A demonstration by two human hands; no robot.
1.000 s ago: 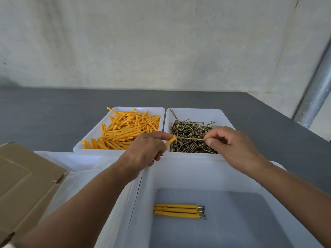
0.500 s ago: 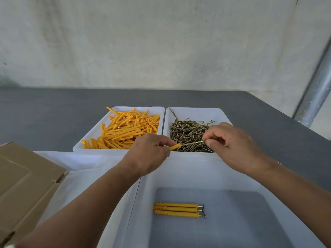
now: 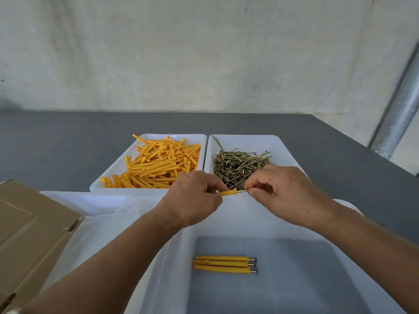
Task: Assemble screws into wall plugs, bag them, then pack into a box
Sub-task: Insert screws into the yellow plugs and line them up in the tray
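My left hand [image 3: 192, 198] grips an orange wall plug [image 3: 227, 192], most of it hidden in my fist. My right hand [image 3: 285, 193] pinches the head end of a screw [image 3: 242, 191] that is almost fully inside the plug. Both hands hover over the far rim of a white bin [image 3: 244, 214]. Three assembled plugs with screws [image 3: 224, 264] lie side by side on that bin's grey floor. Behind stand a white tray of orange plugs [image 3: 156, 165] and a white tray of screws [image 3: 240, 164].
A brown cardboard box [image 3: 29, 232] sits at the left edge. Clear plastic bags [image 3: 102, 225] lie between the box and the bin. The grey table [image 3: 68, 143] runs back to a pale wall; a metal pipe [image 3: 399, 109] rises at the right.
My hands came down and toward me from over the screw tray. The screw slid deep into the plug, so only its head end shows now.
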